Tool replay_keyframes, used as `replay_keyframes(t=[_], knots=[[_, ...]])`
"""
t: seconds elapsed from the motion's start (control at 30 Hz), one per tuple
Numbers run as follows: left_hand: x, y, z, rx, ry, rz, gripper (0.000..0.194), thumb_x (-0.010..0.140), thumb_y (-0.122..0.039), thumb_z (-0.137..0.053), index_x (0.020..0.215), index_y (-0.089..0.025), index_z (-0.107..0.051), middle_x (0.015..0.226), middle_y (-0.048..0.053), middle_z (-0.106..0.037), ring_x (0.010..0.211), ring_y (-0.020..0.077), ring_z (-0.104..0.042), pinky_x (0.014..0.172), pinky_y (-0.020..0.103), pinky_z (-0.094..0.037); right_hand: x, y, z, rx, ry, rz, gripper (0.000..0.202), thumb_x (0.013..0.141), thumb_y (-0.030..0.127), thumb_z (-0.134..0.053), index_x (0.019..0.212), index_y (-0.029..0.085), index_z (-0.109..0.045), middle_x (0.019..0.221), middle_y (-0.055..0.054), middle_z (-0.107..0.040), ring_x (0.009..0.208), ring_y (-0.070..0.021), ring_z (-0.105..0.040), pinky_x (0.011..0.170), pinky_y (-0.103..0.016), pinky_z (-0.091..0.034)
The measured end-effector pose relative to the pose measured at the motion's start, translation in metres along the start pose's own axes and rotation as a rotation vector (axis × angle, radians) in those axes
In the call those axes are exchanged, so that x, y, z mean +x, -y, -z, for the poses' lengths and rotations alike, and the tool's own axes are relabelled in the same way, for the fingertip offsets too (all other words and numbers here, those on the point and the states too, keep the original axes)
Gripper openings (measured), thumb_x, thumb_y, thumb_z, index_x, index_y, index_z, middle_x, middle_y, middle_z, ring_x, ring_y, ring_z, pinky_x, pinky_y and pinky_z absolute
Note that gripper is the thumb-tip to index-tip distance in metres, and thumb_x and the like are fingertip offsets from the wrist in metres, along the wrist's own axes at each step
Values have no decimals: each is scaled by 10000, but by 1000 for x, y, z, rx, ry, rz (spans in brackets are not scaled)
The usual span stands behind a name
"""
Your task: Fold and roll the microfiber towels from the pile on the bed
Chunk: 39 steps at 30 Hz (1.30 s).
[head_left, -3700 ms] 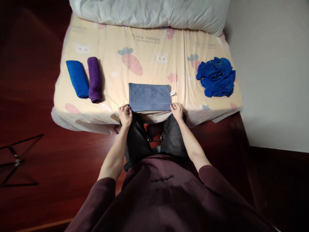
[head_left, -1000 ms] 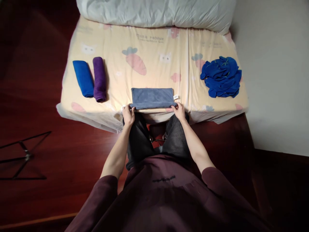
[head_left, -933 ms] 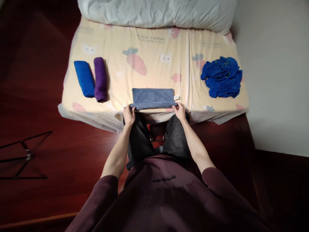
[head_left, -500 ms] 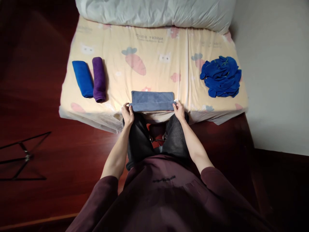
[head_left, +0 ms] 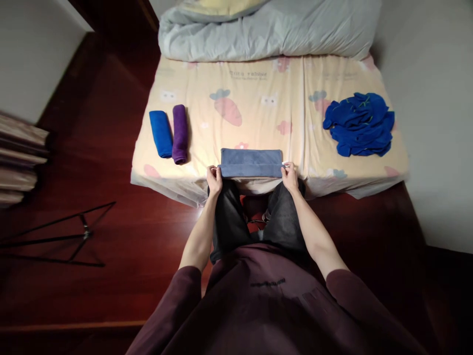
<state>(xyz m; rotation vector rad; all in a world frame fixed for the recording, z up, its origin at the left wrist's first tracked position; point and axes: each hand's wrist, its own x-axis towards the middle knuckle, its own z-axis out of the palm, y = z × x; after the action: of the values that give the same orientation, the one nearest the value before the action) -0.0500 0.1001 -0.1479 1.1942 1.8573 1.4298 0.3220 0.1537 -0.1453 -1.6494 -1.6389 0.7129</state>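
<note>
- Two bare hands hold a grey-blue cloth (head_left: 251,157), which lies at the near edge of the bed (head_left: 207,140), in front of the person's knees.
- The left hand (head_left: 215,180) has its fingers pinched on the cloth's near left corner.
- The right hand (head_left: 290,178) matches it, fingers gripping the near right corner.
- Between them a doubled strip lies over the near part of the cloth; the far part is flat on the carrot-print sheet.
- Well to the left, a folded blue cloth (head_left: 161,134) lies just beside a rolled purple cloth (head_left: 180,134); whether their near ends touch, I cannot tell.
- Well to the right sits a crumpled blue heap of fabric (head_left: 360,125).
- A thick pale quilt (head_left: 269,37) spans the bed's far side.
- Black stand legs (head_left: 86,234) rest on the red-brown floor (head_left: 140,281) at left, near a striped curtain (head_left: 18,158).
</note>
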Motion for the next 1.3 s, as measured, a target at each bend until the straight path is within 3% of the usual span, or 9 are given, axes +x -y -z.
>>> replay_keyframes(t=[0.13, 0.3, 0.57, 0.77, 1.07, 1.3], knots=[[3, 4, 0, 13, -6, -19, 305, 1029, -526, -559, 1005, -225, -514, 754, -26, -498, 717, 156, -517, 734, 285, -442, 0, 3, 2, -19, 25, 14, 253, 1010, 358, -447, 1176, 214, -572, 939, -109, -740, 929, -308, -687, 939, -463, -542], [3, 11, 3, 113, -3, -78, 290, 1010, -511, -576, 1020, -222, -594, 902, 48, -604, 902, 211, -582, 863, 337, -491, -1, 7, 5, -44, 45, 34, 233, 1020, 383, -445, 1090, 234, -610, 902, -91, -732, 880, -292, -684, 920, -451, -558], [-3, 10, 10, 164, 75, -208, 465, 941, -537, -678, 1277, -216, -683, 1171, 129, -681, 1019, 261, -620, 990, 424, -503, -4, 12, 7, -11, 34, 17, 323, 1026, 526, -466, 1069, 253, -632, 903, -77, -733, 885, -277, -707, 855, -406, -564], [-3, 6, 11, 90, 104, -105, 519, 954, -580, -653, 1301, -196, -699, 1014, 79, -676, 823, 196, -589, 854, 356, -532, -8, 16, 14, 7, 72, 6, 333, 965, 481, -511, 1161, 247, -643, 845, -12, -667, 762, -215, -654, 804, -350, -546], [-2, 6, 12, 118, 207, -175, 633, 875, -609, -751, 1340, -185, -684, 1082, 99, -654, 823, 186, -599, 864, 382, -549, -9, 12, 16, 52, 92, 36, 433, 894, 433, -553, 1266, 227, -638, 916, -11, -636, 757, -197, -615, 791, -344, -537], [0, 10, 11, 21, 186, -69, 581, 864, -584, -753, 1281, -184, -694, 774, -9, -541, 692, 163, -524, 749, 333, -506, -8, 14, 16, 26, 68, 3, 423, 887, 430, -555, 1247, 228, -647, 841, 3, -611, 704, -193, -586, 763, -337, -526]])
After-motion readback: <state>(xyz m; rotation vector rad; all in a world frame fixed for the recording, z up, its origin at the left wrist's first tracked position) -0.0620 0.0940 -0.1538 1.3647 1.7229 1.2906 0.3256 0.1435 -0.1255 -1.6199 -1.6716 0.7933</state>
